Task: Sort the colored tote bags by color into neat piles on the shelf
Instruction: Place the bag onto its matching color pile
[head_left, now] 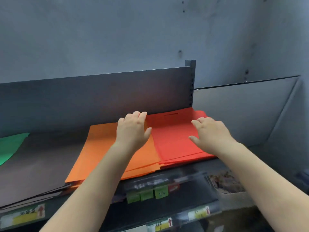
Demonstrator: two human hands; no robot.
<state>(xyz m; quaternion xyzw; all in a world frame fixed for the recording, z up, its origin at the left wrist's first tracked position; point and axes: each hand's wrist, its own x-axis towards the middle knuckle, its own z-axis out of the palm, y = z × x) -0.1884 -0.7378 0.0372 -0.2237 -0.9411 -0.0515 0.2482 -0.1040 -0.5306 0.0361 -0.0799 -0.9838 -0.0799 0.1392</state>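
A pile of red tote bags (173, 136) lies flat at the right end of the top shelf, against the back panel. To its left sits a pile of orange tote bags (98, 148), then a pile of black tote bags (38, 164), and a green tote bag (11, 144) at the far left edge. My left hand (132, 129) rests flat where the orange and red piles meet, fingers at the red pile's far left corner. My right hand (209, 133) lies over the right side of the red pile, fingers relaxed and holding nothing.
A dark back panel (100, 97) and a slotted upright post (190, 81) bound the shelf behind. The shelf's front edge (55, 210) carries price tags. Lower shelves hold small green boxes (147, 193) and a box with printed goods (225, 183). A grey wall rises behind.
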